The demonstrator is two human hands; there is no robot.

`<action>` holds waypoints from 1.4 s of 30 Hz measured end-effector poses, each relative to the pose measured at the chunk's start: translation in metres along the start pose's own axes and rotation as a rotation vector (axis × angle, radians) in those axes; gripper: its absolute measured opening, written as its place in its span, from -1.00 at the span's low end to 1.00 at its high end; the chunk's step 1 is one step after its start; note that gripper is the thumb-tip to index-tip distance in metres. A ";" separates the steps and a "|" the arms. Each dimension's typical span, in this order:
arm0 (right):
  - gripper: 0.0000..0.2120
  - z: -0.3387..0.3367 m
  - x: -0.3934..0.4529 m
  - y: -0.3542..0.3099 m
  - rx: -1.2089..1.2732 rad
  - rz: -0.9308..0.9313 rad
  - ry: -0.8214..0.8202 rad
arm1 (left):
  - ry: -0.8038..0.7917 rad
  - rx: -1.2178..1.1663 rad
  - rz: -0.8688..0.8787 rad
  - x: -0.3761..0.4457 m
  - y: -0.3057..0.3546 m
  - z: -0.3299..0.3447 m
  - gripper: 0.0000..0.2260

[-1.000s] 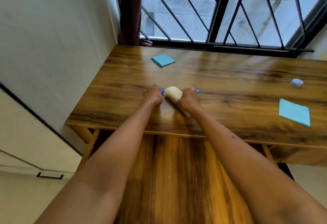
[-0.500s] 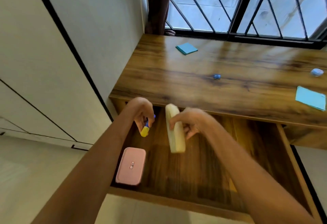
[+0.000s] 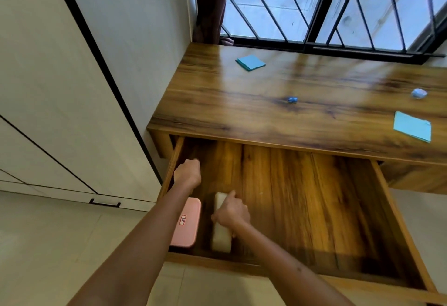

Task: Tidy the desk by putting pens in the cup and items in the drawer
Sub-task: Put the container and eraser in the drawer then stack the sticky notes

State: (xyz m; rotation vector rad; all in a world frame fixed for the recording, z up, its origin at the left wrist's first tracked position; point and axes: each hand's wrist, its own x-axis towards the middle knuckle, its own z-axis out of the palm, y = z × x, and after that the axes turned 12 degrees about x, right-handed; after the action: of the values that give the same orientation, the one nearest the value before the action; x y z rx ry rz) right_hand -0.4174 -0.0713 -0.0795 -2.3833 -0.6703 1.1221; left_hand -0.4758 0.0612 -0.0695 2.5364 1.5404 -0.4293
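- Your right hand is inside the open drawer; its fingers are curled around a cream case, which lies on the drawer floor near the front left corner.
- Just beside this case, on its left, a pink case lies flat in the drawer; your left forearm covers part of it.
- Your left hand is deeper in the drawer, near the left wall. Its fingers are curled, but I cannot tell if they hold something, because the back of the hand hides them.
- On the desk you can see a blue notepad near the window, a second blue notepad at the right, a small blue thing in the middle and a pale blue round thing far right.
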 end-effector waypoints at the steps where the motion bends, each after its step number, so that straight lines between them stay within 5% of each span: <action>1: -0.23 0.002 0.001 0.001 -0.007 -0.030 0.013 | -0.024 0.035 -0.006 0.001 0.001 0.001 -0.79; 5: -0.33 0.005 0.001 -0.001 -0.017 -0.082 0.021 | -0.096 0.174 -0.047 0.005 0.005 0.008 -0.80; 13: -0.03 -0.007 0.004 -0.006 -0.060 0.004 -0.198 | -0.149 0.546 -0.105 -0.003 0.029 -0.009 -0.84; 18: -0.66 -0.051 0.018 0.005 0.115 -0.145 0.104 | 0.085 0.477 -0.023 0.010 0.060 -0.062 -0.92; 21: -0.80 -0.099 0.033 0.014 0.259 -0.269 0.403 | 0.204 0.293 0.053 0.023 0.088 -0.092 -0.89; 25: -0.77 -0.171 0.064 0.036 0.349 -0.248 0.691 | 0.329 0.012 0.224 0.041 0.137 -0.113 -0.80; 29: -0.85 -0.250 0.092 0.055 0.393 -0.287 0.789 | 0.338 -0.300 0.364 0.080 0.196 -0.114 -0.73; 31: -0.85 -0.289 0.112 0.062 0.380 -0.308 0.831 | 0.300 -0.275 0.397 0.102 0.225 -0.112 -0.63; 36: -0.53 -0.395 0.193 0.085 0.291 -0.321 0.819 | 0.267 -0.123 0.296 0.159 0.284 -0.105 -0.51; 42: -0.38 -0.488 0.283 0.109 0.084 -0.186 0.811 | 0.453 -0.352 0.113 0.212 0.338 -0.099 -0.76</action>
State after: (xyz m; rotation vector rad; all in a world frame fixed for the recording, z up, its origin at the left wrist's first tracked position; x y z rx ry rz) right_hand 0.1535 -0.0740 -0.0211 -2.3522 -0.5124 0.0568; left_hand -0.0681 0.1098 -0.0505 2.5186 1.4249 0.4253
